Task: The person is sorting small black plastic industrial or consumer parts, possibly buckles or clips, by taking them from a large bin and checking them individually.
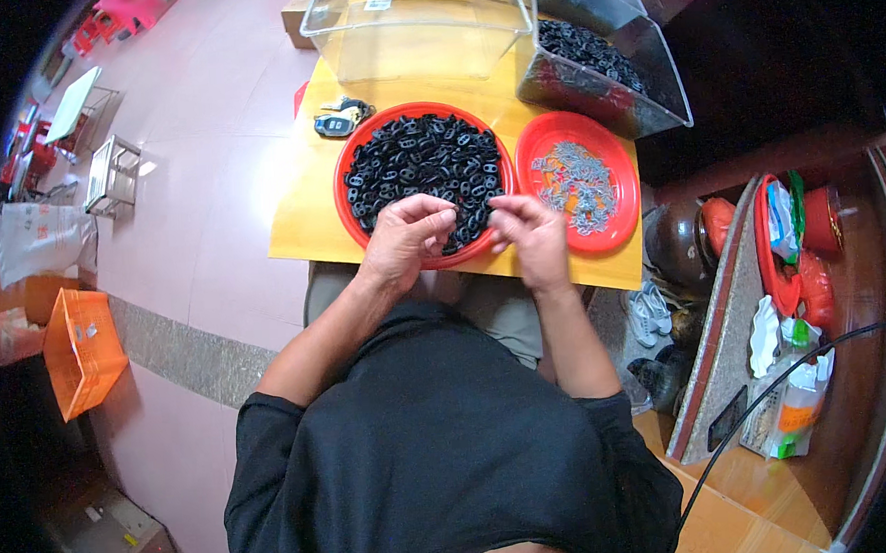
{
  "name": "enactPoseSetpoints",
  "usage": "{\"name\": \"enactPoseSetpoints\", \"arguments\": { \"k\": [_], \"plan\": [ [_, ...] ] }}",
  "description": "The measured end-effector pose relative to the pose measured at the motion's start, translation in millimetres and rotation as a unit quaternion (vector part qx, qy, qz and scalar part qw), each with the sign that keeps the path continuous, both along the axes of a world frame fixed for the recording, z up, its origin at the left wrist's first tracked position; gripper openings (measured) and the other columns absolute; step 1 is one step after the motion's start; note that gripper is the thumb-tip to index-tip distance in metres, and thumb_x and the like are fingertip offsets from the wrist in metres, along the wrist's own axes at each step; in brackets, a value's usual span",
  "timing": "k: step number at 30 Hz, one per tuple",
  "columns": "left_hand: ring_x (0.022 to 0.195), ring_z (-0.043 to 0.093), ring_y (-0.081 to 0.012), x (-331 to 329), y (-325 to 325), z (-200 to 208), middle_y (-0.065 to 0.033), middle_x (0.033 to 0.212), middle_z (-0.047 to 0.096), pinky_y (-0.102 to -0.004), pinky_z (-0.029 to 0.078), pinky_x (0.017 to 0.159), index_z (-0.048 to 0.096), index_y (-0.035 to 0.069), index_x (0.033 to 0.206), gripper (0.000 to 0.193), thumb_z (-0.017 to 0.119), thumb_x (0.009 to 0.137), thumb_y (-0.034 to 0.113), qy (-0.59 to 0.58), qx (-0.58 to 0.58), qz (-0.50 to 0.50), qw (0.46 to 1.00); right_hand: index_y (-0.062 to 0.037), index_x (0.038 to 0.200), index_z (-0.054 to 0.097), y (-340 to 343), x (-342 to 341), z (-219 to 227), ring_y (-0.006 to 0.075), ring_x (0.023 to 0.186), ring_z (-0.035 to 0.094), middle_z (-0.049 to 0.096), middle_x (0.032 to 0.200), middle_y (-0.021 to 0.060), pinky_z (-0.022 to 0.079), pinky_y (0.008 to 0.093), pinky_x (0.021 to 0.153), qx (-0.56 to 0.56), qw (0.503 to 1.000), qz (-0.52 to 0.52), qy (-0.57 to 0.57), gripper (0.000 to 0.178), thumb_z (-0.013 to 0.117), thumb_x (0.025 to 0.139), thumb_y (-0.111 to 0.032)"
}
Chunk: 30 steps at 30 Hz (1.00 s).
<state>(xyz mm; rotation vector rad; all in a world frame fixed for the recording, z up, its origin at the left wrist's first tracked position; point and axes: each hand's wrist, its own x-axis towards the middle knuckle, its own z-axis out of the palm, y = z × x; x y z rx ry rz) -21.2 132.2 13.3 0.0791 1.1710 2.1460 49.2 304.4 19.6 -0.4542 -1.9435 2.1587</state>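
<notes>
Over the near rim of a red round basin I hold both hands close together. Small black oval pieces with holes fill the basin. My left hand is closed in a pinch, thumb against forefinger, at the near left of the heap. Facing it, my right hand also pinches, near the basin's right edge. Whatever lies between the fingertips of either hand is too small to make out. To the right, a red plate holds many small silver metal pieces, near my right hand.
Basin and plate stand on a yellow tabletop. Keys with a fob lie left of the basin. Behind are a clear plastic bin and another bin of black pieces. A shelf with bags and a black cable are at right.
</notes>
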Motion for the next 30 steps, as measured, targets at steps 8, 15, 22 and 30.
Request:
{"name": "enactPoseSetpoints", "arguments": {
  "k": [8, 15, 22, 30],
  "plan": [
    [0.056, 0.05, -0.0056, 19, 53, 8, -0.0013, 0.068, 0.061, -0.0184, 0.038, 0.05, 0.063, 0.004, 0.083, 0.006, 0.066, 0.079, 0.007, -0.019, 0.005, -0.055, 0.998, 0.003, 0.092, 0.06, -7, 15, -9, 0.0119, 0.065, 0.058, 0.061, 0.085, 0.0095, 0.048, 0.0236, 0.055, -0.114, 0.968, -0.122, 0.186, 0.01, 0.059, 0.082, 0.001],
    [0.058, 0.054, -0.0089, 3, 105, 6, -0.0011, 0.068, 0.06, -0.0259, 0.044, 0.053, 0.063, 0.0, 0.08, 0.007, 0.065, 0.078, 0.007, 0.194, -0.118, -0.179, 0.957, 0.0021, 0.093, 0.059, 36, 33, -5, 0.011, 0.065, 0.058, 0.061, 0.077, 0.0065, 0.05, 0.0229, 0.056, -0.138, 0.953, -0.209, 0.17, 0.01, 0.058, 0.084, -0.002],
    [0.081, 0.061, -0.0314, -52, 152, 5, -0.0152, 0.081, 0.06, -0.0406, 0.051, 0.064, 0.063, 0.003, 0.073, 0.009, 0.058, 0.07, 0.01, 0.736, -0.406, -0.07, 0.537, 0.0039, 0.094, 0.059, 77, 61, 4, 0.0167, 0.057, 0.062, 0.063, 0.075, 0.0129, 0.052, 0.0256, 0.047, -0.115, 0.949, -0.247, 0.158, 0.012, 0.056, 0.084, 0.0],
    [0.082, 0.061, -0.0307, -52, 187, -17, -0.0171, 0.087, 0.061, -0.0397, 0.052, 0.067, 0.064, 0.002, 0.074, 0.014, 0.057, 0.071, 0.014, 0.745, -0.449, -0.136, 0.475, 0.0055, 0.095, 0.059, 81, 75, -5, 0.0183, 0.059, 0.063, 0.064, 0.077, 0.0144, 0.053, 0.0259, 0.048, -0.141, 0.93, -0.292, 0.174, 0.013, 0.056, 0.083, 0.001]
  ]
}}
